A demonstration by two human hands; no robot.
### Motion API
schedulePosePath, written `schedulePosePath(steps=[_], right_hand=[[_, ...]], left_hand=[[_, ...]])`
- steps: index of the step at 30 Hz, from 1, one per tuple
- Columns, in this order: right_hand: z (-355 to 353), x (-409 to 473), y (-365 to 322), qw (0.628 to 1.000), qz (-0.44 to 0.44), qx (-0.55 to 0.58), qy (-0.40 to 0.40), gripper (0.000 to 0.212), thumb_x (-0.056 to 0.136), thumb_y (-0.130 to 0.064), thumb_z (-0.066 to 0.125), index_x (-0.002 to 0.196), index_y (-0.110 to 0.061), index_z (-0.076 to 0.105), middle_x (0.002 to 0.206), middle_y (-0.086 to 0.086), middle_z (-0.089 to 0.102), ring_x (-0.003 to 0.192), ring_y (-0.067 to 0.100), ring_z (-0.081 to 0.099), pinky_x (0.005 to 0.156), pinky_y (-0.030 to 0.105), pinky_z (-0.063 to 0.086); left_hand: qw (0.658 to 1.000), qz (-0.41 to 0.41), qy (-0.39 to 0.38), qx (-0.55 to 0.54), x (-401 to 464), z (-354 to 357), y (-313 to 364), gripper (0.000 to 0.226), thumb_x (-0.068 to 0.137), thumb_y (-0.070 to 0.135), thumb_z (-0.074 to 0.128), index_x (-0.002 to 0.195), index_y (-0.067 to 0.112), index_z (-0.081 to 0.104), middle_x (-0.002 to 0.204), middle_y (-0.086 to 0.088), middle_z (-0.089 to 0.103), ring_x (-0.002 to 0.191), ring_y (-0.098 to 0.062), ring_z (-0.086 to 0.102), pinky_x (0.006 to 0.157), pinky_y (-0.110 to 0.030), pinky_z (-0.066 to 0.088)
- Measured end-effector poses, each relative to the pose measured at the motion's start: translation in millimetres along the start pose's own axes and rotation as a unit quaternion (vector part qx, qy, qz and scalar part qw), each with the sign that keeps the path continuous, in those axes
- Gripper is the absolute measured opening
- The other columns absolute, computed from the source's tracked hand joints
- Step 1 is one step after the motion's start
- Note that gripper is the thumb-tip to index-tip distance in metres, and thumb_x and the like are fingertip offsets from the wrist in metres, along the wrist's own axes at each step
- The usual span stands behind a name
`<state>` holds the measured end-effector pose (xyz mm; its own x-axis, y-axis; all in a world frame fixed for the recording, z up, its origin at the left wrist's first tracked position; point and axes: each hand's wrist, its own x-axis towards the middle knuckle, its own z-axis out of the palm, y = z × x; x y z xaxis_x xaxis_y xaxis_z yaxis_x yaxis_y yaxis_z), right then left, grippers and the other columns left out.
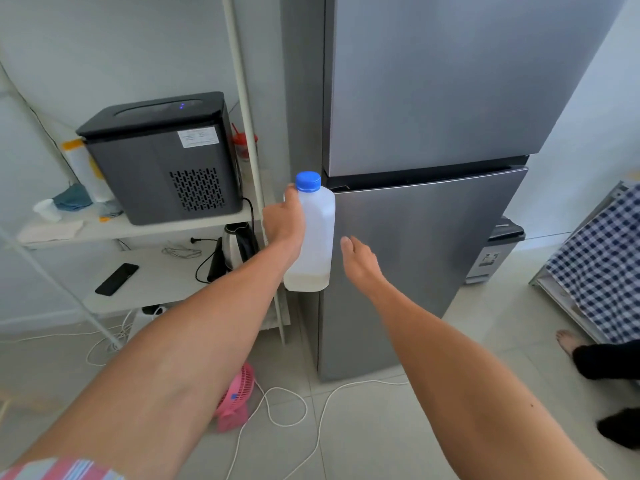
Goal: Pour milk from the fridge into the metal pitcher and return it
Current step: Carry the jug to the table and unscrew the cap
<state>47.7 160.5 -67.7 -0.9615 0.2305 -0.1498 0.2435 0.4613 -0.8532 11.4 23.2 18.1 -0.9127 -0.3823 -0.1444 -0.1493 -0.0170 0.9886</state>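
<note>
Gripping the milk bottle [317,233] near its shoulder, the left hand [282,220] holds it upright in front of the fridge [433,133], fingers wrapped round the far side and thumb up by the blue cap [308,181]; the bottle sits just at the seam where the two closed fridge doors meet, at about twelve o'clock from the person, and is nearly empty, with only a shallow layer of milk at its base; the right hand [360,259] hangs free at about one o'clock, just beside the bottle's lower half but apart from it, fingers loosely spread and holding nothing, close to the lower door; at ten o'clock a white shelf unit [138,230] carries a black ice maker [162,157] on its upper board, with a kettle [235,247] and a dark phone [116,279] on the board below; a pink fan [235,396] lies on the tiled floor at about eleven o'clock, close in, with white cables [287,407] looping past it; at three o'clock a blue checked cloth [602,265] drapes over a rack; the metal pitcher is not seen.
</note>
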Motion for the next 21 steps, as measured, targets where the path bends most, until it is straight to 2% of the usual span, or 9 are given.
schedulePosePath(steps=[1,2,3,5,6,8,16,18,21], right_hand=[[1.7,-3.4,1.5,0.999,0.033,0.024,-0.005,0.045,0.107,-0.046,0.026,0.088,-0.015,0.054,0.087,0.003,0.055,0.092,0.030,0.052,0.082,0.039,0.045],[2.3,-6.6,3.7,0.996,0.068,0.052,-0.016,0.049,0.105,-0.050,0.026,0.087,-0.014,0.053,0.085,0.003,0.055,0.088,0.029,0.054,0.085,0.039,0.048],[3.0,-9.3,6.3,0.991,0.098,0.086,-0.028,0.053,0.104,-0.054,0.025,0.094,-0.012,0.056,0.092,0.009,0.062,0.091,0.031,0.060,0.090,0.042,0.052],[3.7,-15.1,11.0,0.977,0.142,0.153,-0.042,0.063,0.104,-0.056,0.026,0.118,-0.007,0.062,0.117,0.022,0.069,0.110,0.040,0.067,0.095,0.044,0.054],[2.9,-17.8,15.1,0.970,0.150,0.186,-0.041,0.067,0.103,-0.056,0.026,0.125,-0.004,0.062,0.123,0.023,0.068,0.114,0.039,0.067,0.093,0.043,0.056],[1.1,-22.7,22.2,0.959,0.157,0.233,-0.032,0.065,0.102,-0.058,0.027,0.122,-0.009,0.065,0.121,0.019,0.071,0.110,0.034,0.070,0.083,0.040,0.061],[-34.4,-76.7,72.1,0.919,0.227,0.302,0.114,0.055,0.102,-0.056,0.031,0.105,-0.014,0.067,0.106,0.012,0.074,0.095,0.028,0.073,0.078,0.042,0.064],[-46.5,-96.7,89.4,0.904,0.251,0.312,0.151,0.056,0.100,-0.057,0.031,0.111,-0.014,0.066,0.110,0.011,0.073,0.096,0.028,0.072,0.075,0.042,0.065],[-65.8,-135.0,117.2,0.888,0.251,0.332,0.196,0.057,0.103,-0.058,0.030,0.122,-0.016,0.064,0.111,0.006,0.070,0.098,0.027,0.069,0.062,0.032,0.058]], left_hand=[[1.000,0.005,-0.008,-0.001,-2.0,1.6,0.5,0.055,0.091,0.047,0.060,0.059,0.018,0.026,0.054,0.004,0.030,0.050,-0.019,0.028,0.053,-0.030,0.024],[1.000,0.009,-0.014,0.001,-5.3,3.3,0.9,0.054,0.091,0.048,0.060,0.059,0.018,0.027,0.055,0.004,0.031,0.050,-0.018,0.028,0.053,-0.030,0.024],[1.000,0.010,-0.020,0.004,-9.4,5.2,1.2,0.053,0.091,0.048,0.060,0.060,0.018,0.029,0.056,0.003,0.032,0.050,-0.018,0.029,0.053,-0.030,0.025],[0.999,0.009,-0.038,0.003,-17.9,10.2,2.0,0.052,0.093,0.049,0.059,0.061,0.017,0.032,0.058,0.002,0.034,0.052,-0.018,0.031,0.053,-0.030,0.026],[0.998,0.007,-0.054,-0.003,-22.5,14.3,1.4,0.053,0.093,0.049,0.059,0.062,0.017,0.031,0.058,0.002,0.034,0.053,-0.018,0.031,0.053,-0.030,0.026],[0.997,0.009,-0.070,-0.008,-29.9,21.3,-0.2,0.054,0.091,0.051,0.060,0.061,0.019,0.029,0.058,0.002,0.033,0.055,-0.020,0.030,0.054,-0.031,0.026],[0.975,-0.001,-0.223,0.015,-91.7,65.3,-28.5,0.057,0.094,0.050,0.059,0.057,0.020,0.027,0.053,0.006,0.033,0.049,-0.015,0.030,0.051,-0.028,0.027],[0.965,-0.010,-0.259,0.021,-114.1,77.5,-40.1,0.057,0.092,0.049,0.061,0.056,0.020,0.028,0.049,0.009,0.033,0.046,-0.013,0.032,0.051,-0.026,0.029],[0.947,-0.017,-0.317,0.043,-155.0,92.4,-56.0,0.054,0.089,0.054,0.060,0.057,0.019,0.032,0.053,0.007,0.039,0.051,-0.016,0.036,0.055,-0.027,0.032]])
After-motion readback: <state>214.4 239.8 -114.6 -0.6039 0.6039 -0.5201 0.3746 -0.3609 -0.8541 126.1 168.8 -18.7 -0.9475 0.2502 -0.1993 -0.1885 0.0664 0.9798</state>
